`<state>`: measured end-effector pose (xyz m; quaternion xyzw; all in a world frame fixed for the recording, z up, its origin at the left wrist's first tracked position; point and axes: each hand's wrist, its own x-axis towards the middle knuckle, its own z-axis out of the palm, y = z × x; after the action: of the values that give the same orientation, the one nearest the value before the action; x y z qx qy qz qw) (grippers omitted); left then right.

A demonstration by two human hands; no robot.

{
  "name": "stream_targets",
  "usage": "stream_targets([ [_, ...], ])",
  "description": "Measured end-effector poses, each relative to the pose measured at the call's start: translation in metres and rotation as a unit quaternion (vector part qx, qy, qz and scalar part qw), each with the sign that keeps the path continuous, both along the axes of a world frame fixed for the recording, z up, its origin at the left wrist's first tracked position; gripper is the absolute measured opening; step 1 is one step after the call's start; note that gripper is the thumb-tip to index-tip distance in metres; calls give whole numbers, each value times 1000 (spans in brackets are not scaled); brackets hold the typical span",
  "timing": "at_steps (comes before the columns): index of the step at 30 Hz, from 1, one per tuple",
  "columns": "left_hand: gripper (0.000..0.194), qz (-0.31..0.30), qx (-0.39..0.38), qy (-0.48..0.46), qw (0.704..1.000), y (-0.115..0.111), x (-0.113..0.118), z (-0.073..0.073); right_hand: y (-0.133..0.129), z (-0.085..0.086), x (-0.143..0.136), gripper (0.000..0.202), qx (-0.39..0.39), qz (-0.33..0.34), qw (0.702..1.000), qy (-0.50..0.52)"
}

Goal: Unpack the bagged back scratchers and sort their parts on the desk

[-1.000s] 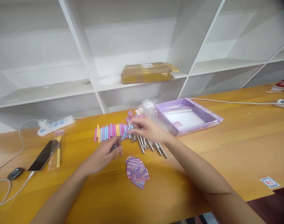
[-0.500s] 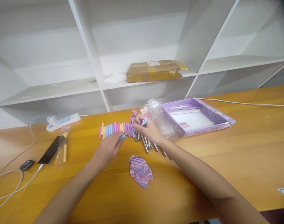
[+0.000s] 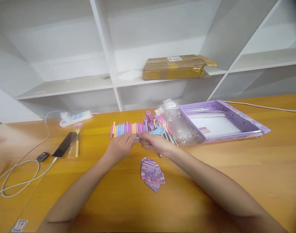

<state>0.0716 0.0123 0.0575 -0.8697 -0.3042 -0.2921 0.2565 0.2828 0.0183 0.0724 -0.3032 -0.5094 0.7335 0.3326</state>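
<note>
My left hand (image 3: 122,146) is closed around a light blue handle tube (image 3: 137,138), of which only the end shows. Pressed close against it, my right hand (image 3: 155,143) grips a back scratcher with a blue claw head (image 3: 158,130); its shaft is hidden by my fingers. Behind my hands lies a row of pink, yellow, blue and purple handle tubes (image 3: 125,128). To their right are several back scratcher rods (image 3: 171,137) with coloured claw heads (image 3: 160,119). A loose pile of purple printed cards (image 3: 151,173) sits nearer to me.
Clear plastic bags (image 3: 184,127) lie against a purple box (image 3: 256,129) at the right. On the left are a bagged yellow back scratcher (image 3: 77,144), a phone (image 3: 64,145), a black mouse (image 3: 43,157), cables and a power strip (image 3: 75,118). A taped carton (image 3: 173,68) rests on the shelf.
My hands have come together, and the blue claw head now points right. The shaft between them no longer shows. The whole view has shifted slightly.
</note>
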Motion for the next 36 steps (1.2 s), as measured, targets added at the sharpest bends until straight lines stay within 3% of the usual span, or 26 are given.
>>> stream_targets([
  [9, 45, 0, -32, 32, 999, 17, -19, 0, -14, 8, -13, 57, -3, -52, 998, 41],
  [24, 52, 15, -95, 37, 995, 32, -30, -13, -4, 9, -8, 55, 12, -67, 998, 13],
  [36, 54, -27, -218, 22, 975, 38, -41, -10, -3, 3, -14, 47, 27, -78, 996, 16],
])
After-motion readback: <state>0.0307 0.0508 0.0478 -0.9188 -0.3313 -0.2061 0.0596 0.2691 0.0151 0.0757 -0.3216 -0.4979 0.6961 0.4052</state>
